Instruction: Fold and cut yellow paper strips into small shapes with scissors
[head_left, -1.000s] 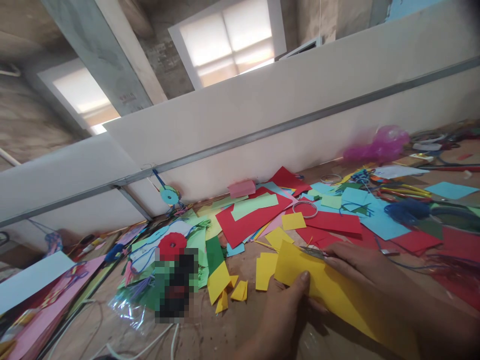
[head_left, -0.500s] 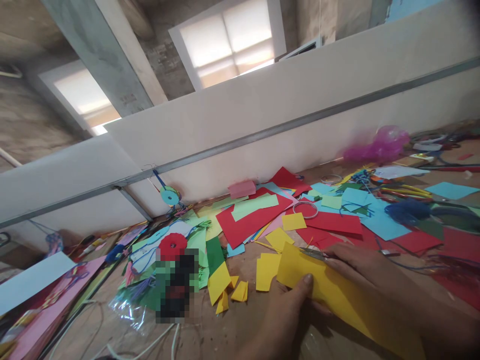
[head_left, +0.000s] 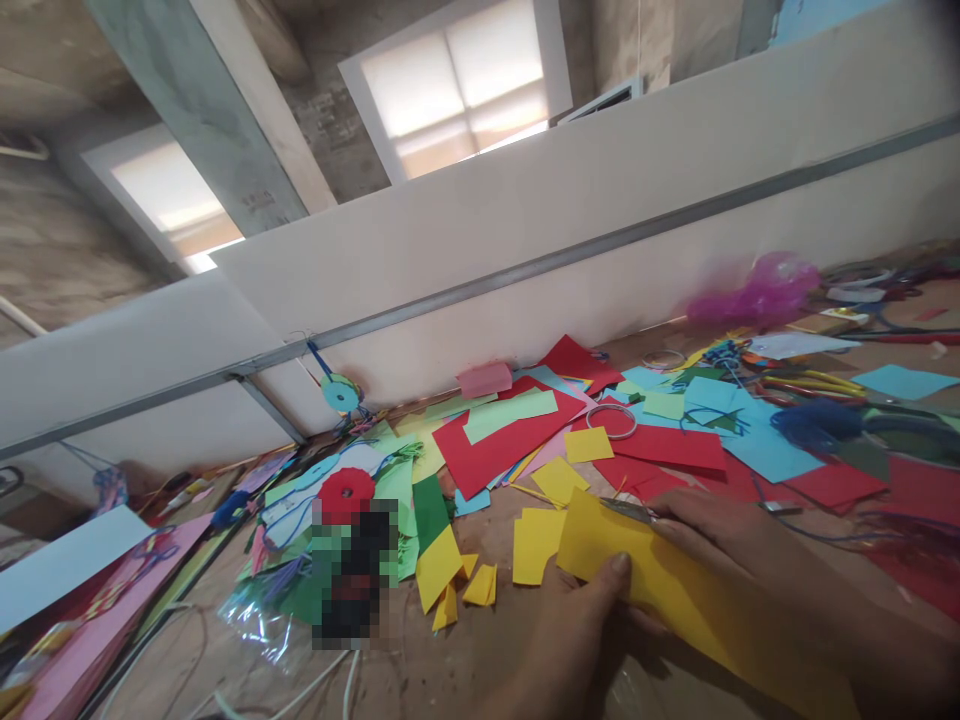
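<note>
A long yellow paper strip (head_left: pixel 675 590) slants across the lower right. My left hand (head_left: pixel 585 610) pinches its near left part, thumb on top and fingers beneath. At the strip's upper edge, my right hand (head_left: pixel 720 530) is closed on scissors (head_left: pixel 628 510), whose blades lie at the paper; the handles are hidden by the fingers. Beside the left hand lie cut yellow pieces (head_left: pixel 534 545), and a yellow square (head_left: pixel 561 481) sits just above. Smaller folded yellow bits (head_left: pixel 480 585) rest further left.
Red sheets (head_left: pixel 487 445), light blue sheets (head_left: pixel 772 440) and a metal ring (head_left: pixel 611 421) lie beyond the hands. A red disc (head_left: pixel 346 492) and green papers are at the left. White cables (head_left: pixel 307 685) cross the front. A white partition (head_left: pixel 480 240) stands behind.
The yellow strip and my left hand have shifted very slightly to the right. The scissors and my right hand look almost unchanged.
</note>
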